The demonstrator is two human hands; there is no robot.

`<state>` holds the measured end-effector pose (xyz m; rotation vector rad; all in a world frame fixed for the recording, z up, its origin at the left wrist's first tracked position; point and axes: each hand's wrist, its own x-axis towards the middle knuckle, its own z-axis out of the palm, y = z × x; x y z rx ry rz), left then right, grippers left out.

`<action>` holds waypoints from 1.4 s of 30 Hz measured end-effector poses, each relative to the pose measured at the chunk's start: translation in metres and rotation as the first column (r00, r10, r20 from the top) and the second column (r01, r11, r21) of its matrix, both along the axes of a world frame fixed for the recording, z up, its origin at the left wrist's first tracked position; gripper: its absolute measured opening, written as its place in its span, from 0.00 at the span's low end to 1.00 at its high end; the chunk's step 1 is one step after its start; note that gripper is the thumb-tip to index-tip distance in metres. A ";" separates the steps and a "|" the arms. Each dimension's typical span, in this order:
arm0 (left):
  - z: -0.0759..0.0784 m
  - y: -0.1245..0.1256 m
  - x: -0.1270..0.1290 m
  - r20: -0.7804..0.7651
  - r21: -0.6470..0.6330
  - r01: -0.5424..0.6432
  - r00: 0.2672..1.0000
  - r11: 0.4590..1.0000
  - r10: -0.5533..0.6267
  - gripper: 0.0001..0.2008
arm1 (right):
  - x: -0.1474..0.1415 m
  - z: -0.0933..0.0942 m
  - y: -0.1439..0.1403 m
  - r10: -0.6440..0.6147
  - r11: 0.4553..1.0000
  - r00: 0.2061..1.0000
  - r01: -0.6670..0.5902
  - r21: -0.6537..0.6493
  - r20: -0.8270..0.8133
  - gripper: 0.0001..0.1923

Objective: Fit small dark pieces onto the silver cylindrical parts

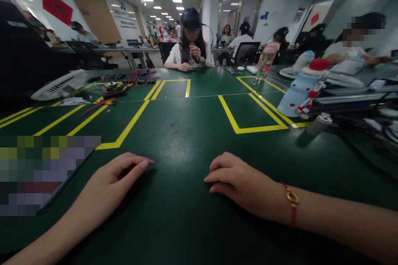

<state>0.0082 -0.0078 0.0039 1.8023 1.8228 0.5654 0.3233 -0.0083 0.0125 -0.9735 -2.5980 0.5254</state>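
- Green desk (183,219) fills the near part of the view, and the two hands are over it, well apart from each other.
- Left hand (113,177) is loosely curved, its thumb close to the bent index finger; I cannot tell if it rests on the desk or is just above.
- Right hand (241,183) is also relaxed, with bent fingers and the thumb a little below them; a red bracelet (292,205) with a golden part is around its wrist.
- Beside the left hand lies a flat item (43,176), whose surface is hidden by blurred squares.
- Beyond the right hand, yellow tape (263,128) marks a corner shape on the desk; farther to the right is a grey can (317,126).
- Next behind the can stands a pale blue bottle (290,96) with a red top.
- On the left side, coloured wires (141,78) are in a loose heap, near a white slotted object (62,85).
- Across the desk sits a person (174,54) in white, with one hand raised near the face.
- Farther back are black chairs (248,53), other people and a metal-framed door (241,12).
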 end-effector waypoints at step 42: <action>0.009 -0.004 0.007 0.021 -0.054 -0.037 0.999 0.998 0.038 0.21 | 0.257 0.033 0.068 -0.938 0.347 0.318 0.851 0.394 0.138 0.23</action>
